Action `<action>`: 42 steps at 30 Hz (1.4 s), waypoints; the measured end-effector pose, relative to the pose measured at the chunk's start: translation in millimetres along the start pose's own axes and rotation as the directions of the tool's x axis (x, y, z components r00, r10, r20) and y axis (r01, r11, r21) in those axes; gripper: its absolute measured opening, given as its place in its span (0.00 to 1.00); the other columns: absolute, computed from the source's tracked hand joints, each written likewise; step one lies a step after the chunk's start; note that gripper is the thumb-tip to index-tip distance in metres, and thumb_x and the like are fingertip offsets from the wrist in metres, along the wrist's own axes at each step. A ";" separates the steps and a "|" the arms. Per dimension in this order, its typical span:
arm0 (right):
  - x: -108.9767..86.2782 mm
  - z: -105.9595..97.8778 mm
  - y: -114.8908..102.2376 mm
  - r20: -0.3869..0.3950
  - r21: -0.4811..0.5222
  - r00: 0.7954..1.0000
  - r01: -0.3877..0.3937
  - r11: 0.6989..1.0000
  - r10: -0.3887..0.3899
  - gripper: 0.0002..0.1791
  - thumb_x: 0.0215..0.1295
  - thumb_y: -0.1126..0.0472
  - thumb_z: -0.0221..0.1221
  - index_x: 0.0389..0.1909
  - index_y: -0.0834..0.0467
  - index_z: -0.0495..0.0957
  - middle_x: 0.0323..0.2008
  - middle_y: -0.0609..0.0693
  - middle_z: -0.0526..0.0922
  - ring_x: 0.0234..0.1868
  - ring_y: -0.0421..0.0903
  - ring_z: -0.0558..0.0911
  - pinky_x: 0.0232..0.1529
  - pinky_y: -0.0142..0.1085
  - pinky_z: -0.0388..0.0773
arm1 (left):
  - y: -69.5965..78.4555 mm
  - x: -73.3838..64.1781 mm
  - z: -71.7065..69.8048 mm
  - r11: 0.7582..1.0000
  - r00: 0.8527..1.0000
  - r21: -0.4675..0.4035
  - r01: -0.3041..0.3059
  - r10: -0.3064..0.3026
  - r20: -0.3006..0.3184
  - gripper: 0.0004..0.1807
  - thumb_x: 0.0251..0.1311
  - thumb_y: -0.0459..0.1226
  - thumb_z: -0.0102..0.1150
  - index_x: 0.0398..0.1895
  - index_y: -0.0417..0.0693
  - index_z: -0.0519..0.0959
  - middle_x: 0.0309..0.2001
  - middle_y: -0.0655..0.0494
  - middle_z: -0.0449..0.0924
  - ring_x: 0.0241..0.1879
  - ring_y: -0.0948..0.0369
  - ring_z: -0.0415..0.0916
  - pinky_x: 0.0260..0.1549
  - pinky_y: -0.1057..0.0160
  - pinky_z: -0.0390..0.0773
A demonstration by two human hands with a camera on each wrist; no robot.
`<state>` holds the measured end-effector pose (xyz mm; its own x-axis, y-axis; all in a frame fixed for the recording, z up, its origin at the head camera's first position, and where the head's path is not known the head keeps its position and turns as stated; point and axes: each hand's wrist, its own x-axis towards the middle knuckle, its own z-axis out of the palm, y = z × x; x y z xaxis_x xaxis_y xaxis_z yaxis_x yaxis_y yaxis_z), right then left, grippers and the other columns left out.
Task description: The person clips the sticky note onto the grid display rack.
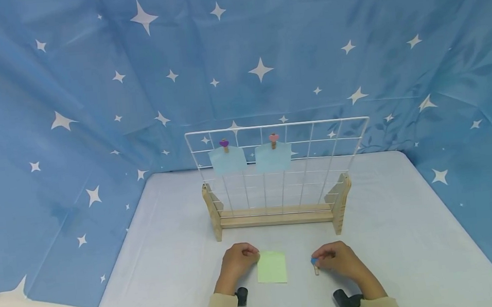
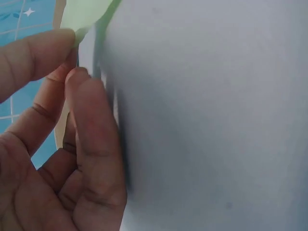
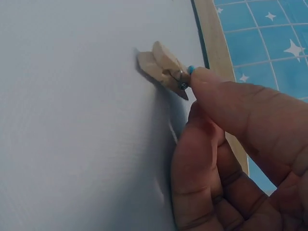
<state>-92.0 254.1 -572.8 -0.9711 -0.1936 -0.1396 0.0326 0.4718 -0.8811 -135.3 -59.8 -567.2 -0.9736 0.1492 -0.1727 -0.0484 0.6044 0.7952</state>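
A pale green sticky note lies on the white table between the two hands. My left hand pinches its upper left corner; in the left wrist view the thumb presses on the green edge. To the right, my right hand holds a small wooden clothespin by its blue-topped end, between thumb and fingers. The clothespin's bare wooden end points toward the person, low over the table, and casts a shadow there.
Behind the hands stands a white wire grid in a wooden base. Two light blue notes hang on it, one under a purple heart clothespin, the other under a pink one. A starry blue curtain surrounds the table.
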 end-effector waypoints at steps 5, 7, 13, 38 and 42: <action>0.4 -1.9 0.5 0.027 0.038 1.000 0.010 0.999 -0.011 0.06 0.63 0.72 0.70 0.39 0.69 0.87 0.31 0.50 0.85 0.31 0.39 0.78 0.31 0.30 0.78 | 1.1 -0.8 -2.8 1.000 1.000 0.004 -0.018 0.018 0.018 0.02 0.65 0.34 0.71 0.34 0.45 0.88 0.31 0.58 0.85 0.33 0.60 0.78 0.36 0.55 0.78; 0.2 -2.5 0.1 0.036 0.064 0.999 0.003 0.998 -0.005 0.07 0.63 0.72 0.70 0.40 0.70 0.87 0.32 0.50 0.85 0.31 0.39 0.78 0.30 0.30 0.78 | 2.0 -0.7 -4.5 1.000 1.000 0.005 -0.014 0.014 0.028 0.03 0.66 0.35 0.70 0.35 0.44 0.88 0.31 0.58 0.85 0.33 0.60 0.78 0.35 0.56 0.77; -0.6 -4.7 -1.8 0.060 0.120 0.998 -0.021 0.992 0.014 0.09 0.63 0.73 0.69 0.42 0.73 0.85 0.32 0.51 0.86 0.31 0.39 0.80 0.30 0.30 0.78 | 2.8 1.6 -7.4 1.000 0.999 0.002 0.009 -0.009 0.035 0.04 0.67 0.37 0.67 0.37 0.45 0.87 0.33 0.58 0.84 0.34 0.60 0.77 0.36 0.57 0.78; 2.3 -27.4 -31.9 -0.190 0.227 0.976 -0.062 0.972 0.106 0.09 0.72 0.71 0.65 0.46 0.74 0.82 0.46 0.60 0.90 0.41 0.41 0.87 0.43 0.32 0.85 | 22.9 -1.6 -14.6 0.981 0.999 -0.187 -0.048 0.052 0.016 0.04 0.69 0.35 0.66 0.41 0.43 0.85 0.27 0.61 0.83 0.24 0.63 0.76 0.26 0.64 0.75; 1.1 -31.9 -38.1 -0.218 0.277 0.973 -0.012 0.961 0.075 0.09 0.72 0.74 0.63 0.47 0.77 0.79 0.44 0.62 0.89 0.39 0.37 0.86 0.43 0.31 0.86 | 26.9 -2.1 -15.3 0.976 0.998 -0.209 -0.058 0.061 0.008 0.04 0.69 0.35 0.66 0.41 0.43 0.85 0.28 0.61 0.83 0.26 0.63 0.77 0.28 0.63 0.78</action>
<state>-101.9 263.3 -524.9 -0.9940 0.0346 -0.1038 0.1089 0.2171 -0.9701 -138.0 -55.8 -536.6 -0.9729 0.1922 -0.1282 -0.0371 0.4176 0.9079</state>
